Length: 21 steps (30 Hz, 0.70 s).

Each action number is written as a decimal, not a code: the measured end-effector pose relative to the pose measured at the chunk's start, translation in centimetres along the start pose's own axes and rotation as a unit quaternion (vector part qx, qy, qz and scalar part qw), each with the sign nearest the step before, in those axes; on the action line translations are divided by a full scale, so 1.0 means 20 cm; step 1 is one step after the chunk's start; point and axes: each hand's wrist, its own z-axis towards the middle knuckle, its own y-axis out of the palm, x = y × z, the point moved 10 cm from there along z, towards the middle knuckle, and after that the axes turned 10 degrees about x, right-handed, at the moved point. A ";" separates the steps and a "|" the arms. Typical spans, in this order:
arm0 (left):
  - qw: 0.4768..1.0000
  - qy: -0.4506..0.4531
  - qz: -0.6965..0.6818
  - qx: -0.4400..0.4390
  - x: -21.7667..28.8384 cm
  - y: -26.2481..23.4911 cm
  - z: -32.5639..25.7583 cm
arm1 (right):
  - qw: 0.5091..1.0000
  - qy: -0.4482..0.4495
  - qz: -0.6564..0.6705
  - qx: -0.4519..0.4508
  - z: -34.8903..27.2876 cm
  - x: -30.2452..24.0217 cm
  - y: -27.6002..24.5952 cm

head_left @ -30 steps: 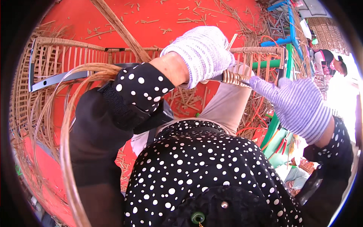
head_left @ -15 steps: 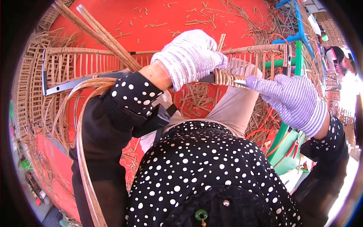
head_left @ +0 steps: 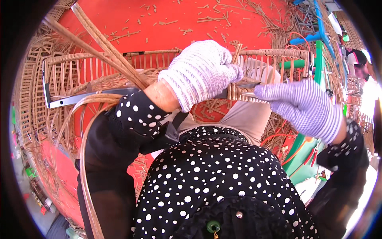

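Observation:
My left hand (head_left: 201, 73), in a white-and-lilac striped knit glove, is closed round a bundle of long brown wicker strips (head_left: 115, 55) at the rail of a flat wicker frame (head_left: 71, 100). The bundle sticks out past the wrist to the upper left, and a short end (head_left: 237, 51) shows beyond the fingers. Just right of that hand, coils of wrapped strip (head_left: 234, 94) circle the dark rail. My right hand (head_left: 304, 107), in a matching glove, pinches at the right end of the coils, apparently on a strip; its fingertips hide the grip. More strips (head_left: 81, 159) hang over my left forearm.
Cut strip pieces (head_left: 165, 22) litter the red floor (head_left: 171, 36). Woven panels (head_left: 30, 87) stand at the left. To the right are a green support (head_left: 319, 59), a blue frame (head_left: 306, 40), red-handled pliers (head_left: 312, 156) and another person (head_left: 358, 63).
My left hand has come slightly down and toward me with the frame's rail. The bundle's upper ends have swung left and spread apart. My right hand remains beside the coils.

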 end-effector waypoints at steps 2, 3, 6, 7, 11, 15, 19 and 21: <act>0.998 -0.020 0.051 -0.008 0.00 -0.06 -0.04 | 0.995 -0.049 -0.057 -0.072 0.10 -0.06 0.02; 0.996 -0.051 0.070 0.005 -0.05 -0.12 -0.10 | 0.977 -0.112 -0.115 -0.142 0.17 -0.13 0.08; 0.999 0.030 0.025 0.024 0.05 -0.05 -0.02 | 0.935 -0.068 -0.308 -0.162 0.07 -0.21 0.01; 0.999 0.025 0.025 0.024 0.03 -0.04 -0.02 | 0.941 -0.063 -0.298 -0.150 0.07 -0.19 0.02; 0.999 -0.026 0.035 0.008 0.00 -0.02 0.00 | 0.954 -0.037 -0.275 -0.118 0.04 -0.12 0.02; 0.999 -0.024 0.041 0.010 0.00 -0.08 -0.04 | 0.985 0.043 -0.119 -0.115 0.00 -0.02 0.02; 0.998 0.028 0.055 -0.015 0.05 -0.06 -0.03 | 0.996 0.061 0.029 0.051 -0.02 0.00 -0.10; 0.998 0.014 0.048 -0.038 0.04 -0.04 -0.02 | 0.999 0.013 0.003 0.035 -0.05 -0.05 -0.04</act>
